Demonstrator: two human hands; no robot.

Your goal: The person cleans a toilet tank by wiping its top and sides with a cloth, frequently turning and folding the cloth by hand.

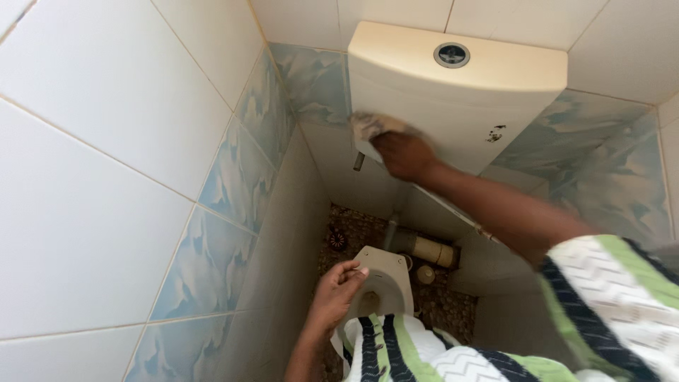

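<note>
1. Right hand [403, 154] clenched on a cloth [373, 127], pressed to the cistern [460, 106] front, lower left corner; blurred.
2. Left hand [339, 286] rests on the toilet bowl [385, 283] rim below, fingers curled, grasping nothing.
3. Tiled walls [106, 177] close in; pebbled floor [442, 304].

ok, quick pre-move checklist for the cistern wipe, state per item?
1. Right hand presses the cloth on the cistern front: ok.
2. Left hand braced on the toilet bowl rim: ok.
3. Dark marks on the cistern front wiped off: not ok.
4. Flush button on the lid clear of the hands: ok.
5. Cloth wet or dry: cannot tell.
</note>
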